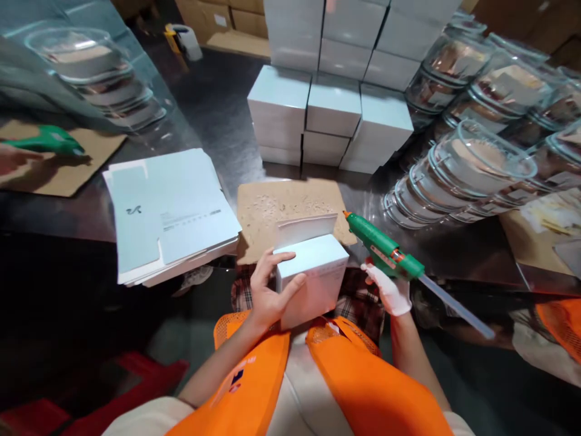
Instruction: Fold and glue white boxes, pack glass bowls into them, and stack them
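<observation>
My left hand (271, 290) is wrapped round a white cardboard box (313, 281), thumb on its near face and fingers over the top. The box stands tilted near my lap, and one flap (307, 229) rises at its far side. In a white glove, my right hand (385, 287) grips a green hot glue gun (380, 243). Its orange nozzle points up and left, above the far right of the box and apart from it. A long translucent glue stick (456, 307) sticks out of the gun's back end.
A glue-spotted cardboard sheet (290, 197) lies beyond the box. Flat white cartons (175, 209) are piled at left. White boxes (333, 103) stand stacked behind; clear round containers (472, 157) rise at right. At far left, another person's hand (18, 160) is by a second green glue gun (52, 140).
</observation>
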`<state>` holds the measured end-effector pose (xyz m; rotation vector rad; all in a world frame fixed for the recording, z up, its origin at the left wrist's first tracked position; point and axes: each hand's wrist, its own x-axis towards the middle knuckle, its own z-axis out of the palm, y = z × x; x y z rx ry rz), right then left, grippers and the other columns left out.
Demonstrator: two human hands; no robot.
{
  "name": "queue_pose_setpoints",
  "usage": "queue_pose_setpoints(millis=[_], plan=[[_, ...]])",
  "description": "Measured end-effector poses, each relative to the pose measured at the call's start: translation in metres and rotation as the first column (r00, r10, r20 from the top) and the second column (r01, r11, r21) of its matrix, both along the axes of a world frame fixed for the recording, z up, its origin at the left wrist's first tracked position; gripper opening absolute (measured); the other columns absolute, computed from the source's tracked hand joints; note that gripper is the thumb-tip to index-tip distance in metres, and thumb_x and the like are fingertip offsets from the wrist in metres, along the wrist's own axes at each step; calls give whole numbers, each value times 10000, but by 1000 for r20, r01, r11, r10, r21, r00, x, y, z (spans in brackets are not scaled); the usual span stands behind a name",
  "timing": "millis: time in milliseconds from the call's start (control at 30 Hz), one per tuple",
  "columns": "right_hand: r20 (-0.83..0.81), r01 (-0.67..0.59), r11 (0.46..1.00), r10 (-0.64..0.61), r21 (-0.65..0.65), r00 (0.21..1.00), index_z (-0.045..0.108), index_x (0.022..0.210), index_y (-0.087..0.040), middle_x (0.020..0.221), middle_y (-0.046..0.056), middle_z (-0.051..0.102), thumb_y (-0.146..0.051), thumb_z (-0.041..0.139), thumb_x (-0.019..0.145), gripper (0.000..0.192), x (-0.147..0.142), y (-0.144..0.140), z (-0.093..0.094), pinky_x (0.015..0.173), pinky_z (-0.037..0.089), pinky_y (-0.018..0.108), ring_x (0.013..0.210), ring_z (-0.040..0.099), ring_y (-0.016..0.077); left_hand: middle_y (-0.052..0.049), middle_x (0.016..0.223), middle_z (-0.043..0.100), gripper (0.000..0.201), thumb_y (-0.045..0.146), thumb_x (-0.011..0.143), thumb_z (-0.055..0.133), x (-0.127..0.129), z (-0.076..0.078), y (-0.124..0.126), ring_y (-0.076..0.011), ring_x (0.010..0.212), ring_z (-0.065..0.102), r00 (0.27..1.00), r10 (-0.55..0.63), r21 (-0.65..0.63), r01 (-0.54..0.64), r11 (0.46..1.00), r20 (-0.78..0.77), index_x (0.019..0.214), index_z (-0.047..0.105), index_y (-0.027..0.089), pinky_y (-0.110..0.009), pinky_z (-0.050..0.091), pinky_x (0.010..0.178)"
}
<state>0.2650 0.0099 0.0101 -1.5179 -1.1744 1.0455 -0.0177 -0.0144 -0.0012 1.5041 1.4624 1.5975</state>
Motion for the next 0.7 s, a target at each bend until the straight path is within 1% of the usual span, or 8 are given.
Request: queue_pose_setpoints(millis=[100,200,367,467,533,567,633,700], plan=[[-36,3,989,-9,-145,999,814,934,-168,613,41,727,-610,751,779,473,2,40,-1,450,533,295,463,597,169,-72,1065,771,386,545,851,833,0,1,4,-292,1137,700,999,-13,-17,14,1000,52,1071,786,232,-431,528,1041],[-33,-36,952,27,-303,999,787,808,-120,598,118,730,-674,662,839,569,11,73,2,456,557,321,466,643,207,-67,1060,756,405,570,842,831,-1,4,7,-285,1117,699,996,-12,12,11,1000,90,1062,783,233,-388,543,960],[151,25,896,47,-444,987,712,608,-168,637,163,742,-551,736,880,470,39,86,20,581,601,385,639,748,305,-39,984,739,441,643,849,792,-3,9,8,-251,960,696,994,-23,13,22,1000,106,1031,770,242,-358,554,859],[265,116,963,-49,-245,963,765,724,-202,878,115,815,-438,836,816,263,32,70,39,825,618,377,955,778,307,-50,1021,741,482,683,837,779,1,11,10,-258,975,701,990,-50,-19,53,998,133,1014,761,234,-364,558,867],[191,53,998,-47,-26,980,823,960,-229,1062,73,828,-464,849,803,283,12,55,51,947,602,393,1061,757,286,-55,1015,743,511,712,819,779,5,12,12,-264,981,706,983,-99,-33,105,994,154,999,758,233,-369,559,876],[116,-20,999,16,36,993,823,1053,-237,1100,60,826,-481,860,791,360,-1,49,55,961,603,404,1058,755,278,-55,996,744,526,728,808,779,7,12,12,-266,975,708,979,-128,-37,135,990,157,987,758,234,-375,560,882],[-81,-178,984,179,25,981,816,1093,-229,1073,51,828,-488,894,750,437,-25,41,56,926,621,408,1008,764,270,-55,950,739,542,753,796,773,10,12,12,-280,992,715,972,-169,-42,178,983,161,965,757,238,-402,563,922],[-244,-219,975,204,-35,948,810,1053,-228,1019,38,829,-467,929,701,441,-40,38,50,881,635,394,961,772,262,-72,986,740,546,759,795,774,13,10,12,-304,1065,720,964,-189,-54,202,978,185,950,746,236,-432,562,972]])
